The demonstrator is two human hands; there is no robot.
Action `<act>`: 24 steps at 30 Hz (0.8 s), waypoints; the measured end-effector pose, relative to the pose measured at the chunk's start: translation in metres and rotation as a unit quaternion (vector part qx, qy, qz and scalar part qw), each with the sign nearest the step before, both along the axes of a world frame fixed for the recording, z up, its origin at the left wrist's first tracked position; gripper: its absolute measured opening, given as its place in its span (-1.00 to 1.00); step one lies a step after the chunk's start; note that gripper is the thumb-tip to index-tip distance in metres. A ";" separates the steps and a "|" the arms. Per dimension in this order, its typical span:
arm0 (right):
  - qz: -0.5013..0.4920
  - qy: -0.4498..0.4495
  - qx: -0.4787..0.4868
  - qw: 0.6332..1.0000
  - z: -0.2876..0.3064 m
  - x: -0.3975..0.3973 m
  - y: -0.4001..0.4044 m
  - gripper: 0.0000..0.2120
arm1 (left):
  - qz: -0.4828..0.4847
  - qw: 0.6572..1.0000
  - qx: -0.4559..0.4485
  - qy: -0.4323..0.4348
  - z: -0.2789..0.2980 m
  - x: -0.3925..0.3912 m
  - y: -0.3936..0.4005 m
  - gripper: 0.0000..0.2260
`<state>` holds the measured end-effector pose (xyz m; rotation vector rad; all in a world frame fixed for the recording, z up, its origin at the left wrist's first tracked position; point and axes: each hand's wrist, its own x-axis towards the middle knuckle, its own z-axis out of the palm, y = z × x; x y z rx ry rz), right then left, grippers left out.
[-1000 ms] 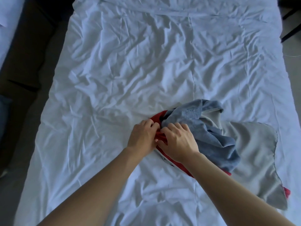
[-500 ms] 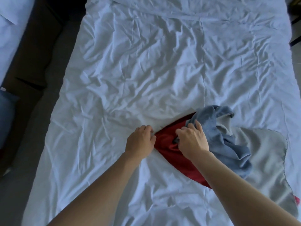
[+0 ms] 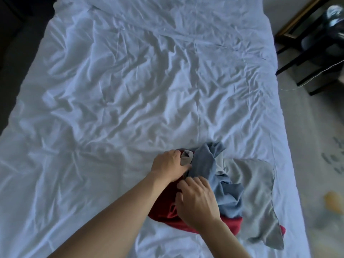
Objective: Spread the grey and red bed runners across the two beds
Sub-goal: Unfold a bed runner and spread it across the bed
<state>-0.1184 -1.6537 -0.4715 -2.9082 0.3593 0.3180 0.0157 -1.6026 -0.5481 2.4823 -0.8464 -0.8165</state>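
A person leans over a bed (image 3: 130, 86) covered in a creased white sheet, both hands working a bunched heap of cloth that lies near its foot, toward the right edge. The heap holds a red bed runner (image 3: 163, 211), mostly underneath, and a grey bed runner (image 3: 256, 192) that trails out flat to the right, with a blue-grey fold (image 3: 208, 164) crumpled on top — whether that fold belongs to the grey piece cannot be told. The left hand (image 3: 167, 167) has its fingers curled into the far end of the bundle, thumb pressing a pale strip of cloth against them. The right hand (image 3: 197, 202) rests on the near side, its fingers bent and digging into the seam where red meets blue-grey; how firm a hold it has is not clear. A dark chair (image 3: 305, 51) stands on the floor beyond the bed's right side.

The step in hand appears to be teasing the two runners apart. It likely goes best by finding one true hem or corner of a single runner, pinning the other cloth down with the free hand, and drawing outward along the bed — not upward, which would drag both layers together and ruck the sheet beneath.
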 end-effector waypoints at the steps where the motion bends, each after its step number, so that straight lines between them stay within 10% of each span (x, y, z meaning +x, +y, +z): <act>1: -0.015 -0.028 -0.001 0.999 0.001 0.006 -0.007 -0.97 | -0.004 1.000 -0.007 -0.009 0.001 0.000 -0.001 -0.56; 5: -0.073 -0.048 -0.052 0.995 0.006 0.034 -0.038 -0.89 | 0.017 0.997 -0.039 -0.066 0.007 0.012 0.010 -0.84; 12: -0.055 0.068 -0.069 0.994 0.002 0.087 -0.049 -0.53 | 0.215 0.973 0.051 -0.068 0.012 0.043 0.127 -0.71; 17: 0.020 0.108 -0.044 0.993 -0.011 0.112 -0.009 -0.66 | 0.242 0.961 0.127 -0.033 0.011 0.029 0.178 -0.81; 24: -0.002 0.051 0.033 0.998 -0.008 0.112 -0.001 -0.92 | 0.209 0.972 0.016 -0.104 0.028 0.010 0.127 -0.77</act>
